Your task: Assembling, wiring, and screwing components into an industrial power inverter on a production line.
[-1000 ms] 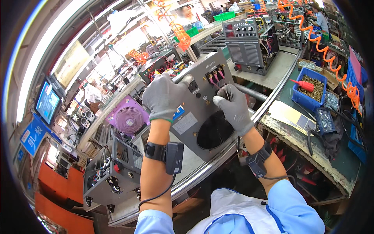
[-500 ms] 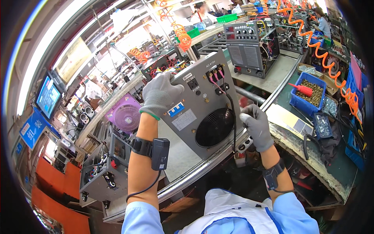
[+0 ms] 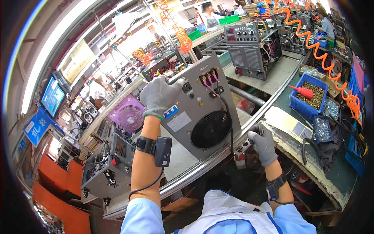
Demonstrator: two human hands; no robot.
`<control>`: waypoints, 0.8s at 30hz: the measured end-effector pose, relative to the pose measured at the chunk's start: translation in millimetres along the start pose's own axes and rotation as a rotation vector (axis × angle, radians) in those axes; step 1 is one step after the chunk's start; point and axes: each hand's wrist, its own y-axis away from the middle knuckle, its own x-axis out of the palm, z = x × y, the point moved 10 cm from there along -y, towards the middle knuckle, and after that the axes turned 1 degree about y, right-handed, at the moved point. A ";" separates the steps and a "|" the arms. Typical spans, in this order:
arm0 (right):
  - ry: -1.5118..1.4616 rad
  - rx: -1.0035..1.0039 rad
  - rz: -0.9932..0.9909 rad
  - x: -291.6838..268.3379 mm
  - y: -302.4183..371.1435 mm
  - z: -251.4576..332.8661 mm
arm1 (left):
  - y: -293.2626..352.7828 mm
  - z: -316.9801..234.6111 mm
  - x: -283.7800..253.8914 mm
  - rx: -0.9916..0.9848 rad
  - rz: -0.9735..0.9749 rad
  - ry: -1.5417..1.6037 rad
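In front of me a grey machine cabinet point(image 3: 183, 102) stands on the conveyor line, its back panel facing me. On that panel are a round black fan grille point(image 3: 210, 130), a blue switch point(image 3: 170, 111) and terminals with pink-sleeved lugs point(image 3: 209, 77). A black cable point(image 3: 229, 121) hangs down from the terminals. My left hand point(image 3: 160, 95), in a grey glove, is closed over the cabinet's upper left edge. My right hand point(image 3: 263, 145), gloved too, is curled at the conveyor's near rail, right of the cabinet. Something thin may stick up from its fingers, too small to make out.
A blue bin of brass-coloured fasteners point(image 3: 310, 91), with a red-handled tool point(image 3: 302, 91) on it, sits on the right bench. Another machine point(image 3: 249, 50) stands farther up the line; an open unit point(image 3: 111, 165) is at left. An orange coiled hose point(image 3: 311, 45) hangs at right.
My right hand has drawn away from the cabinet's right side, down and to the right toward the rail. The cabinet sits slightly lower and left in view, my left hand still on its edge.
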 end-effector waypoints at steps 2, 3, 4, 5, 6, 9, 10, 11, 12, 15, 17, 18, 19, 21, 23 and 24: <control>0.014 0.012 0.004 2.6 4.4 1.2 | 0.4 -2.2 1.8 -0.027 0.049 -0.012; 0.030 0.019 0.011 5.0 6.9 2.2 | 0.2 -1.6 0.4 -0.029 0.046 -0.013; 0.030 0.018 0.014 6.2 8.9 1.9 | -0.2 -2.5 -0.6 -0.010 0.041 -0.003; 0.016 0.037 0.025 8.1 11.5 -1.1 | -0.1 -2.6 -1.5 0.009 0.035 0.008; 0.004 0.054 0.032 7.9 12.9 -3.1 | -1.3 -0.2 0.3 0.008 0.032 0.012; -0.005 0.054 0.020 4.3 18.7 -3.1 | -4.5 4.6 4.8 0.035 0.054 0.040; -0.025 0.050 0.015 3.1 18.8 -3.9 | -4.6 5.8 7.3 0.026 0.092 0.043; -0.022 0.048 0.016 2.2 18.3 -5.2 | -4.2 6.9 9.6 0.016 0.131 0.046; -0.057 0.034 0.023 2.6 18.2 -4.8 | -3.9 6.1 7.1 0.015 0.130 0.047; -0.057 0.032 0.031 7.6 18.4 -4.0 | -0.7 4.1 5.8 -0.020 0.138 0.012; -0.020 0.051 0.033 12.9 20.2 -5.6 | -2.1 -1.4 1.5 -0.017 0.055 0.018; -0.027 0.063 0.040 16.6 21.5 -5.4 | -3.3 -3.8 3.0 -0.021 0.084 0.026; -0.035 0.074 0.045 19.0 23.0 -6.3 | -4.0 -5.3 3.1 -0.028 0.089 0.026; -0.032 0.080 0.056 21.0 25.5 -8.5 | -5.1 -8.2 4.1 -0.014 0.120 0.046; -0.028 0.078 0.064 20.3 29.1 -8.1 | -5.8 -3.1 3.5 0.005 0.116 0.061; -0.007 0.067 0.045 15.8 29.4 -7.4 | -6.4 -2.2 5.0 0.000 0.132 0.053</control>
